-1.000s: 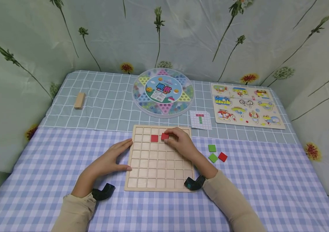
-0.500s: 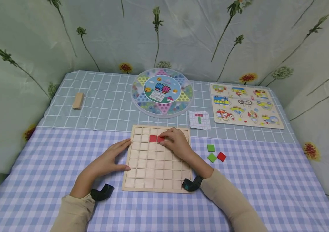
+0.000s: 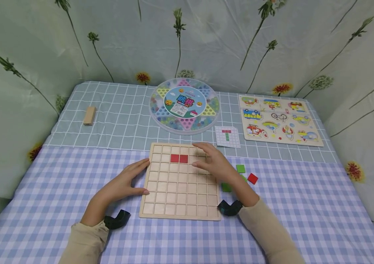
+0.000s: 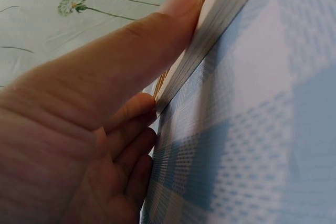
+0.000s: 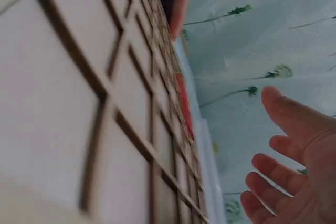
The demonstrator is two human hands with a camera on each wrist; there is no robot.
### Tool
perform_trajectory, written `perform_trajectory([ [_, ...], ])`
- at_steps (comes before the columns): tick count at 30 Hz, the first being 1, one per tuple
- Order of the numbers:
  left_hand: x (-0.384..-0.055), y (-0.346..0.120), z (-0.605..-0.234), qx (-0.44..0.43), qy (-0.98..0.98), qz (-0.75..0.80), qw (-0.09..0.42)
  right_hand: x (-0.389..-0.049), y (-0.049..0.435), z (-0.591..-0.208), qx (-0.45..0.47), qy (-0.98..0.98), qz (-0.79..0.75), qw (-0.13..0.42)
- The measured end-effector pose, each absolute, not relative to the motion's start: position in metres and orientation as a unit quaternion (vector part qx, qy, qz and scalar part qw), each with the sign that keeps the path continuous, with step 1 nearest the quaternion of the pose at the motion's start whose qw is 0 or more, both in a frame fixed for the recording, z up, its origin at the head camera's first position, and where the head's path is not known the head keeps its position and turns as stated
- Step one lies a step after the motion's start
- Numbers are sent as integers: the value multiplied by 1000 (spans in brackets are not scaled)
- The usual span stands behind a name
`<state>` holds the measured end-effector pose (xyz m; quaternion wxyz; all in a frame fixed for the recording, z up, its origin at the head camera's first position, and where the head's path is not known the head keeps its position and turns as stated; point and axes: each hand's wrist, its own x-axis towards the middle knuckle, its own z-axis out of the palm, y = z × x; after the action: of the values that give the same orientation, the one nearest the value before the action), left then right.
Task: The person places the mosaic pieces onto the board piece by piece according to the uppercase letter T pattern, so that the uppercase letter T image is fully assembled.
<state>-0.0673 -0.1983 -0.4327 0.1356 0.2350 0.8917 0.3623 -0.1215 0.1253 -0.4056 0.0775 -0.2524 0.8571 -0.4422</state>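
A wooden grid board (image 3: 173, 198) lies in front of me. Two red square tiles sit side by side in its second row, a left one (image 3: 175, 158) and a right one (image 3: 183, 158). My left hand (image 3: 121, 185) rests against the board's left edge, thumb (image 4: 131, 61) and fingertips touching the rim. Above the board's right side hovers my right hand (image 3: 217, 164), its fingers spread around nothing. Beside the right forearm lie a loose red tile (image 3: 253, 178) and green tiles (image 3: 241, 168), some partly hidden by the arm.
Behind the board lies a paper card (image 3: 227, 136) printed with a red and green T. A round Chinese checkers set (image 3: 185, 123) stands farther back. A picture puzzle board (image 3: 281, 124) lies at back right, a wooden block (image 3: 89, 116) at back left.
My right hand has set the second red tile into the cell beside the first and let go. It has since drawn back to the right. The left hand stays at the edge.
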Motion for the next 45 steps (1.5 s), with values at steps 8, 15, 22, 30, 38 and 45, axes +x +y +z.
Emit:
perform_trajectory([
  [8, -67, -198, -434, 233, 892, 362, 134, -100, 176, -385, -228, 875, -426, -34],
  [15, -67, -198, -434, 234, 892, 363, 134, -83, 217, -387, -187, 889, -407, -94],
  [22, -67, -198, -434, 233, 893, 361, 132, -70, 241, -397, -130, 900, -405, -99],
  [30, -68, -198, -434, 236, 894, 358, 132, -58, 253, -412, -87, 908, -404, -65],
  [38, -68, -198, -432, 233, 893, 359, 138, -51, 260, -419, -69, 918, -389, -20],
  [45, -67, -198, -434, 234, 893, 359, 134, -49, 267, -428, -50, 925, -376, 39],
])
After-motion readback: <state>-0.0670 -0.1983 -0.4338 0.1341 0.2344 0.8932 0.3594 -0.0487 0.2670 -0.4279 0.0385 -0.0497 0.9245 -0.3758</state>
